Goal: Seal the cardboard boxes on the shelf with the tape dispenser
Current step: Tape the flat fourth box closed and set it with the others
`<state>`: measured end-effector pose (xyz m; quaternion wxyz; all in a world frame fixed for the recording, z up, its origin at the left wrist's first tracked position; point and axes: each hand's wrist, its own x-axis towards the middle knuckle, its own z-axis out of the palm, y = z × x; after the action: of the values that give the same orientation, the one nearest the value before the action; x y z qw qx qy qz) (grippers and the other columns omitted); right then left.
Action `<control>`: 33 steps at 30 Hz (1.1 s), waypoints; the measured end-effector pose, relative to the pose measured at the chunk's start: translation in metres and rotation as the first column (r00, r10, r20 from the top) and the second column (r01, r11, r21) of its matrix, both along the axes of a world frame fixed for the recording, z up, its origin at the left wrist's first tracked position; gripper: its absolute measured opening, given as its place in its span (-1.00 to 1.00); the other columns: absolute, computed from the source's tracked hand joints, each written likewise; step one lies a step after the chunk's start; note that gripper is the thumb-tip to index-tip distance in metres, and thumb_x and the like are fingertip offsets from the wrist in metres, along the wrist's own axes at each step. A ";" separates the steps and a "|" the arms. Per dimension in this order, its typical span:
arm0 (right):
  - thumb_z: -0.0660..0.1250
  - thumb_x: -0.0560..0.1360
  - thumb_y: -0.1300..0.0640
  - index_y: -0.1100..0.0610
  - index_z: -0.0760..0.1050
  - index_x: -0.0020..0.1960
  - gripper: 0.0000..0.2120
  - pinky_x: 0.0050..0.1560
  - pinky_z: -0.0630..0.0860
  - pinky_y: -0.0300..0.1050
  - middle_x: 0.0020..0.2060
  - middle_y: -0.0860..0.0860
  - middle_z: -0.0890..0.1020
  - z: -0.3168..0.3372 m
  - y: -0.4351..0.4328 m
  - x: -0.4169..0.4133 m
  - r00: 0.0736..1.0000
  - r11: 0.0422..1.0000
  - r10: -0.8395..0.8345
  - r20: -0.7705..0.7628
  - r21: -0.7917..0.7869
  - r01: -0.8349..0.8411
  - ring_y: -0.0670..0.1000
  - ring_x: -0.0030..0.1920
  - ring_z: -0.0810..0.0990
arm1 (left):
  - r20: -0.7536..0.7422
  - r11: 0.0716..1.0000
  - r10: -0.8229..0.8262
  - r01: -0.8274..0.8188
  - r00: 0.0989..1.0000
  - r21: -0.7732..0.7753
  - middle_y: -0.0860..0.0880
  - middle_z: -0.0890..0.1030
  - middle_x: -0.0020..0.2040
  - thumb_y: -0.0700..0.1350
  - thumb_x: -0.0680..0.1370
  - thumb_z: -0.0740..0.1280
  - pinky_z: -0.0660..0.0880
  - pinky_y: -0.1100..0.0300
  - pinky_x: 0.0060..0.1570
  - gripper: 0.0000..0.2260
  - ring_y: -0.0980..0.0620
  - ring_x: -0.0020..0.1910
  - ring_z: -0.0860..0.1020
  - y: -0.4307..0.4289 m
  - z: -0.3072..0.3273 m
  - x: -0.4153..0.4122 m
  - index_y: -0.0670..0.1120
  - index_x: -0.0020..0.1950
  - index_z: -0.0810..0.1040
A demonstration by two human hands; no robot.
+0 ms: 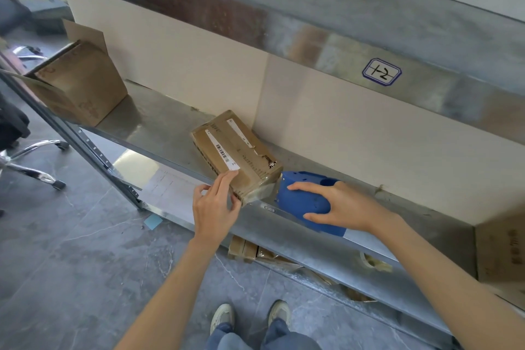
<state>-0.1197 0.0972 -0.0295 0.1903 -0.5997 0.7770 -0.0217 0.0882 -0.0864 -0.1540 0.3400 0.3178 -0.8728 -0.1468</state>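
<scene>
We should press the blue tape dispenser (pixel 301 196) flat to the small cardboard box (pixel 235 150) and draw it straight along the seam, bracing the box against the pull. Our right hand (pixel 341 204) wraps the dispenser, whose mouth points left and touches the box's near right corner. Our left hand (pixel 216 207) lays fairly straight fingers on the box's near end. The box lies on the metal shelf (pixel 159 122), its long axis slanting from back to front.

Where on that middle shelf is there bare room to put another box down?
Two bare patches of shelf: one between the open box at left and the small box; one behind the right hand, between the tape dispenser and the far-right box. The front edge is crowded, where the left hand meets the small box.
</scene>
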 end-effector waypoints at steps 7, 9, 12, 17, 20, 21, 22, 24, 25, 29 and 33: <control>0.32 0.54 -0.18 -0.44 0.16 0.45 -0.44 -0.39 0.19 -0.25 -0.52 -0.04 0.30 0.005 0.001 0.000 1.000 1.000 -0.008 -0.011 -0.003 0.008 -0.07 -0.44 0.29 | -0.030 0.999 0.012 -0.013 0.999 -0.040 0.03 0.69 0.08 -0.19 0.47 0.35 0.27 0.25 0.03 -0.70 0.02 -0.25 0.59 -0.008 -0.003 -0.004 -0.06 0.20 0.59; 0.31 0.55 -0.18 -0.44 0.16 0.45 -0.44 -0.38 0.18 -0.25 -0.51 -0.06 0.30 0.006 0.002 0.001 1.000 1.000 -0.004 -0.018 0.004 0.004 -0.09 -0.41 0.29 | -0.049 0.999 0.036 -0.037 0.998 -0.025 0.03 0.70 0.05 -0.15 0.53 0.22 0.24 0.27 0.02 -0.73 0.02 -0.30 0.57 -0.006 -0.002 -0.007 -0.06 0.17 0.61; 0.31 0.55 -0.19 -0.46 0.14 0.45 -0.44 -0.36 0.24 -0.23 -0.48 -0.07 0.34 0.005 0.002 0.001 1.000 1.000 -0.002 -0.021 0.012 0.002 -0.09 -0.36 0.32 | -0.051 0.999 0.029 -0.030 0.998 -0.032 0.02 0.69 0.08 -0.14 0.54 0.20 0.25 0.26 0.03 -0.72 0.03 -0.26 0.57 -0.004 -0.004 -0.007 -0.07 0.19 0.60; 0.31 0.55 -0.17 -0.44 0.16 0.45 -0.45 -0.39 0.18 -0.25 -0.50 -0.05 0.31 0.009 -0.001 0.003 1.000 1.000 0.000 -0.024 0.014 0.000 -0.09 -0.41 0.29 | -0.036 0.998 -0.042 0.041 0.998 -0.046 0.00 0.63 0.23 -0.17 0.39 0.39 0.29 0.21 0.07 -0.56 0.09 0.05 0.54 -0.001 -0.011 -0.001 -0.09 0.29 0.53; 0.32 0.55 -0.16 -0.41 0.17 0.46 -0.44 -0.41 0.16 -0.25 -0.51 -0.04 0.30 0.010 -0.002 0.003 1.000 1.000 0.003 -0.027 0.016 -0.002 -0.09 -0.44 0.26 | -0.023 0.999 -0.038 0.037 0.999 -0.038 0.01 0.64 0.21 -0.21 0.34 0.47 0.30 0.21 0.08 -0.51 0.09 0.00 0.56 -0.002 -0.009 -0.002 -0.08 0.27 0.54; 0.32 0.55 -0.16 -0.42 0.17 0.46 -0.44 -0.41 0.16 -0.25 -0.50 -0.04 0.31 0.010 -0.002 0.002 1.000 1.000 0.003 -0.027 0.018 -0.002 -0.09 -0.44 0.27 | -0.024 0.998 -0.034 0.033 0.999 -0.050 0.02 0.65 0.19 -0.22 0.35 0.48 0.30 0.21 0.07 -0.52 0.09 -0.04 0.57 -0.003 -0.008 -0.002 -0.08 0.26 0.55; 0.32 0.55 -0.16 -0.42 0.17 0.46 -0.44 -0.41 0.16 -0.25 -0.50 -0.04 0.31 0.010 -0.002 0.002 1.000 1.000 0.003 -0.026 0.018 -0.002 -0.09 -0.44 0.26 | -0.026 0.998 -0.029 0.027 0.999 -0.065 0.03 0.66 0.16 -0.22 0.36 0.47 0.29 0.22 0.05 -0.55 0.09 -0.08 0.57 -0.005 -0.006 -0.002 -0.07 0.24 0.56; 0.33 0.55 -0.15 -0.42 0.18 0.46 -0.44 -0.40 0.16 -0.25 -0.51 -0.04 0.29 0.010 -0.002 0.002 1.000 1.000 -0.004 -0.020 0.012 0.004 -0.10 -0.44 0.26 | -0.035 0.995 -0.013 0.009 0.999 -0.095 0.06 0.68 0.09 -0.20 0.43 0.40 0.25 0.24 0.01 -0.66 0.10 -0.16 0.55 -0.010 -0.003 -0.003 -0.05 0.19 0.58; 0.33 0.55 -0.15 -0.42 0.18 0.46 -0.44 -0.40 0.16 -0.25 -0.51 -0.04 0.29 0.009 -0.001 0.002 1.000 1.000 -0.009 -0.018 0.010 0.009 -0.11 -0.44 0.25 | -0.038 0.995 -0.002 -0.002 0.999 -0.104 0.08 0.69 0.05 -0.17 0.47 0.33 0.22 0.26 -0.02 -0.72 0.10 -0.21 0.54 -0.012 -0.002 -0.004 -0.03 0.17 0.59; 0.31 0.55 -0.16 -0.43 0.16 0.46 -0.45 -0.39 0.18 -0.25 -0.51 -0.04 0.30 0.007 0.000 0.002 1.000 1.000 -0.003 -0.024 0.020 0.004 -0.09 -0.43 0.28 | -0.088 0.996 0.045 -0.051 0.995 -0.069 0.07 0.71 -0.07 -0.19 0.51 0.29 0.23 0.25 -0.07 -0.79 0.12 -0.36 0.42 -0.012 0.002 -0.008 -0.02 0.08 0.64; 0.30 0.55 -0.17 -0.44 0.15 0.45 -0.44 -0.38 0.21 -0.24 -0.49 -0.05 0.31 0.005 0.000 0.002 1.000 1.000 0.000 -0.022 0.026 0.001 -0.07 -0.40 0.29 | -0.098 0.999 0.035 -0.038 0.995 -0.033 0.05 0.71 -0.02 -0.18 0.52 0.28 0.28 0.22 -0.05 -0.77 0.08 -0.33 0.53 -0.008 0.001 -0.007 -0.03 0.13 0.61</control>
<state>-0.1181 0.0973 -0.0242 0.1896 -0.5971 0.7794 -0.0048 0.0808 -0.0942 -0.1533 0.3902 0.3203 -0.8517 -0.1405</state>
